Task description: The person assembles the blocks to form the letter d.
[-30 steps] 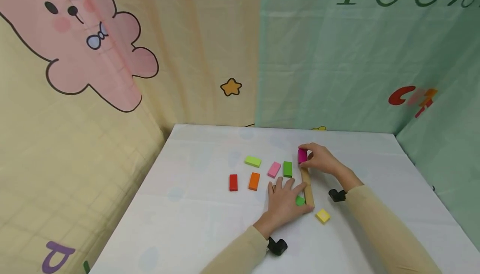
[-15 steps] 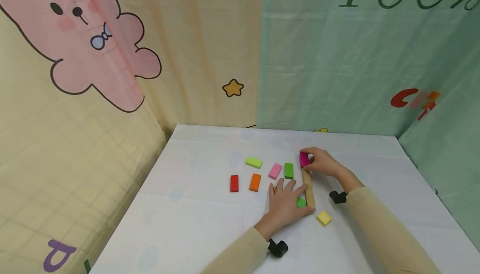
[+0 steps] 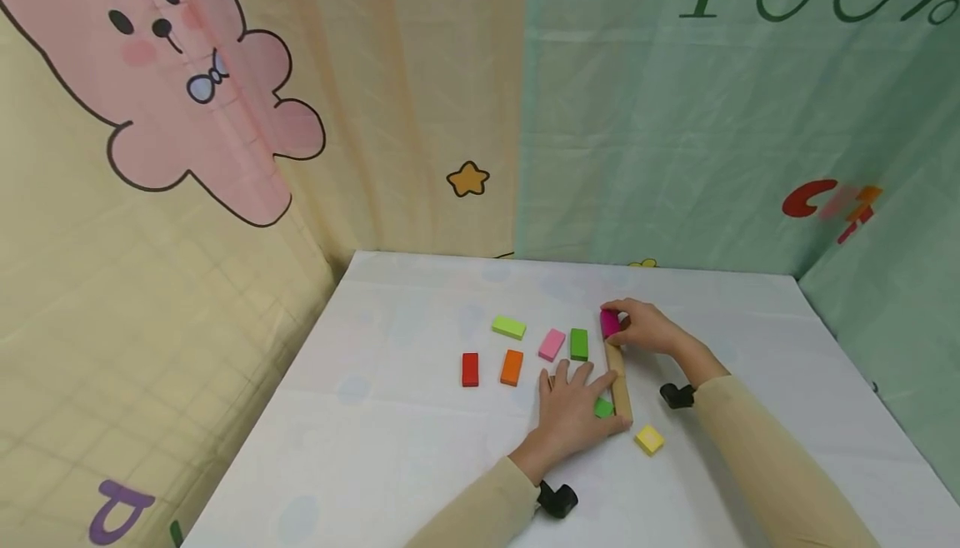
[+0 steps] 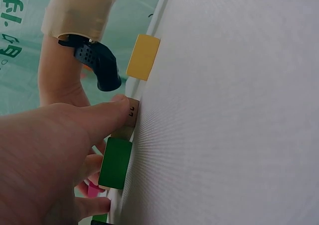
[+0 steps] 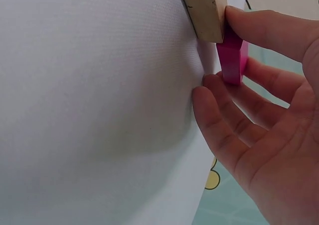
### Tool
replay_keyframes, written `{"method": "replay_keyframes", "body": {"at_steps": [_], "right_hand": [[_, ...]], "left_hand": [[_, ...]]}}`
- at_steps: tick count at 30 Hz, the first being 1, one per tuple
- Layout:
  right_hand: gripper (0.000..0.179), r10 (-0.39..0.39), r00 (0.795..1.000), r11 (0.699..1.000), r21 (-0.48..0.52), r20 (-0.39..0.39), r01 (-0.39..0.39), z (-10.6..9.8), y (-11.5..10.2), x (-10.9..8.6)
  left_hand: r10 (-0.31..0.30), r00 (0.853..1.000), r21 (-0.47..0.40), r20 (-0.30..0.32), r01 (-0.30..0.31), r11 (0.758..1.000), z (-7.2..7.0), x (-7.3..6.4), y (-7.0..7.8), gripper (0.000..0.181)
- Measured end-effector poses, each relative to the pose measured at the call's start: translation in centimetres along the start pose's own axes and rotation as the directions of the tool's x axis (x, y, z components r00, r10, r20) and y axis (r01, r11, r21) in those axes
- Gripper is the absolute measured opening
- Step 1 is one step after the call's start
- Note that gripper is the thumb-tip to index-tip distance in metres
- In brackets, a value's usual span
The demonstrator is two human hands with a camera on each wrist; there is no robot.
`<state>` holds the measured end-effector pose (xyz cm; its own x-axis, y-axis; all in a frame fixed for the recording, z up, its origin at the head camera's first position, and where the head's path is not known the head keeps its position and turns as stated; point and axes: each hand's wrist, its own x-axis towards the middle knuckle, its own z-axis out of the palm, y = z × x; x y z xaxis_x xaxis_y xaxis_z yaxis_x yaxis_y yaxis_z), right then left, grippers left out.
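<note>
In the head view, two plain wooden blocks (image 3: 622,401) lie end to end in a line. My right hand (image 3: 647,328) pinches a magenta block (image 3: 609,323) between thumb and fingers at the far end of that line. The right wrist view shows this magenta block (image 5: 231,63) right beside a wooden block's end (image 5: 205,13). My left hand (image 3: 566,415) is spread low over the table, its thumb on the near wooden block's end (image 4: 133,111) and its index finger along the side. A green block (image 3: 603,407) shows between that thumb and index finger.
Left of the line lie a dark green block (image 3: 578,344), a pink block (image 3: 551,345), a lime block (image 3: 508,327), an orange block (image 3: 512,367) and a red block (image 3: 470,370). A yellow block (image 3: 649,440) sits near my left thumb. Curtains stand behind the white table (image 3: 360,456).
My right hand has drawn the magenta block slightly nearer, toward the far end of the wooden blocks. My left hand keeps its place, and the whole view has shifted a little.
</note>
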<state>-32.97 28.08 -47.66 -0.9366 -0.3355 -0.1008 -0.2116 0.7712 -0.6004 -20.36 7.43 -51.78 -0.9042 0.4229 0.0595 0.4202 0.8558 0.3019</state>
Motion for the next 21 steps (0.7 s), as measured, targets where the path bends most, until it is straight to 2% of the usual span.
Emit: {"method": "replay_keyframes", "body": {"at_steps": [13,21], "right_hand": [[0.064,-0.026,1.000,1.000,0.000,-0.008,0.026,0.02,0.08,-0.17],[0.059,0.010,1.000,0.999,0.030,-0.003,-0.010,0.07,0.38,-0.26]], "left_hand": [[-0.006,1.000,0.030,0.002,0.006,1.000,0.15,0.10,0.12,0.072],[0.004,1.000,0.043,-0.005,-0.004,0.999,0.26,-0.07,0.18,0.072]]}}
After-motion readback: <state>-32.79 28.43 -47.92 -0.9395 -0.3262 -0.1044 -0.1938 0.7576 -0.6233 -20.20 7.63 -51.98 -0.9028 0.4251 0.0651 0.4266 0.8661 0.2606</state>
